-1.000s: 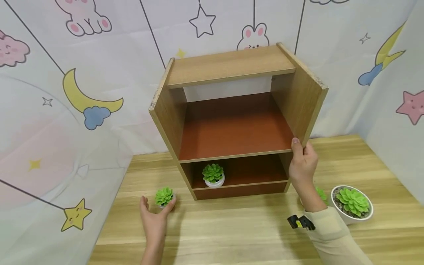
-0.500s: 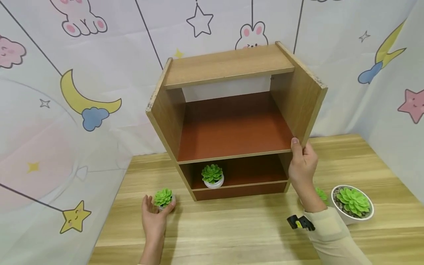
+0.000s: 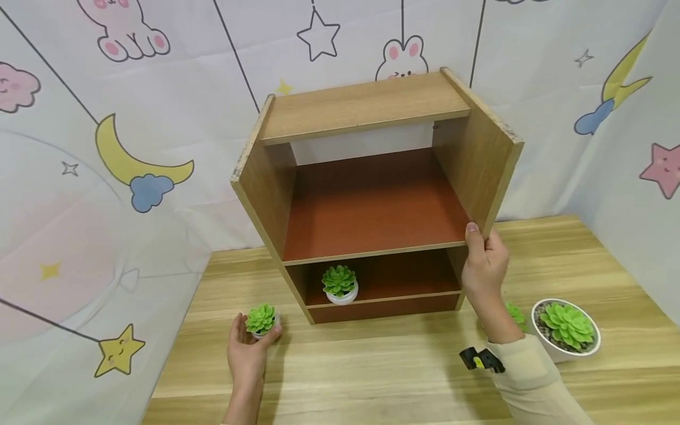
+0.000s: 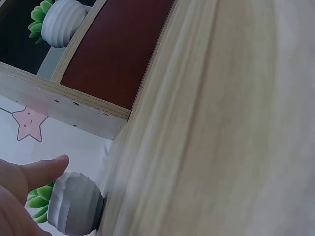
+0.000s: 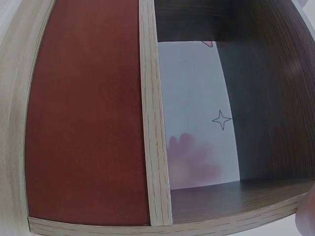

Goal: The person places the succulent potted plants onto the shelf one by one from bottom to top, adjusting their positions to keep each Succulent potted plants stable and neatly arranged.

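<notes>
My left hand (image 3: 247,354) is curled around a small potted succulent (image 3: 261,320) left of the shelf, thumb at the right of the pot and fingers at its left. In the left wrist view its ribbed white pot (image 4: 75,204) stands on the table, the thumb (image 4: 47,172) beside the rim. My right hand (image 3: 486,265) grips the right side panel of the wooden shelf (image 3: 366,248), thumb on the front edge. Another small succulent (image 3: 340,284) in a white pot sits at the left of the shelf's lower compartment.
A larger succulent in a white bowl-like pot (image 3: 567,327) stands on the table (image 3: 372,378) at the right. Beside it a smaller green succulent (image 3: 515,316) is partly hidden by my right forearm. Patterned cloth (image 3: 175,88) hangs behind and at both sides.
My left hand's fingers have closed in around the small potted succulent, which stays in place on the table. My right hand keeps its grip on the shelf. The head view shifts slightly.
</notes>
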The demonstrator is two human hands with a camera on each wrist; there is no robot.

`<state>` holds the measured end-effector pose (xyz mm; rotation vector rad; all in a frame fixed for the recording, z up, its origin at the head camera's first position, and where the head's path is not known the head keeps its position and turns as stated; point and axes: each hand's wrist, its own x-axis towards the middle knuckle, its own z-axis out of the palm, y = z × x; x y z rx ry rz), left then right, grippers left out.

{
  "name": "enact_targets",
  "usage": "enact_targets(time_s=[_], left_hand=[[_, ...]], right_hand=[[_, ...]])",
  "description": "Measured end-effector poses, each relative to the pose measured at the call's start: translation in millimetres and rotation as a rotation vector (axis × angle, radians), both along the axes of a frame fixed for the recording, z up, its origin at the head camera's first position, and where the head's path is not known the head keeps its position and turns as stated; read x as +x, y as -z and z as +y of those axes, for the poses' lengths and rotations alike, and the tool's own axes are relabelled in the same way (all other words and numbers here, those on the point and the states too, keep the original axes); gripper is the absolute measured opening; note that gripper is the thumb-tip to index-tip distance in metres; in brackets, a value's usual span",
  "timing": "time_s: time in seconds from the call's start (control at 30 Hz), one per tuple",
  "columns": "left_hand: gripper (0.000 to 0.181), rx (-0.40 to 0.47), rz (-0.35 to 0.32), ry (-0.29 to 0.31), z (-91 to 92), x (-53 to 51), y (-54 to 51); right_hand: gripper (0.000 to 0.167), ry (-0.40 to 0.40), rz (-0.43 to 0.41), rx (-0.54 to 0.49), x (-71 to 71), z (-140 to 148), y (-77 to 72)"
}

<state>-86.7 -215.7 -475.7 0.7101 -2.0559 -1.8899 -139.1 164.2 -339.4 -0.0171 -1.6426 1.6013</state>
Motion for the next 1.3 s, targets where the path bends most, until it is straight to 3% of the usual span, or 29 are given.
enact_targets(time_s=[0.57,0.93,1.3], left_hand=[[0.082,-0.02,-0.013,-0.025,2.4,-3.6,0.6],[0.08,-0.007,-0.005,-0.03,2.7,-3.1,1.2],[0.083,-0.02,0.002,-0.032,3.9,-3.1,2.3]], right_hand=[[0.033,-0.013,0.027,-0.01,-0.1,1,0.1],[0.032,0.006,-0.001,-0.006,0.9,0,-1.6],[0.033,0.023,-0.035,-0.008,-21.2,15,31.0]])
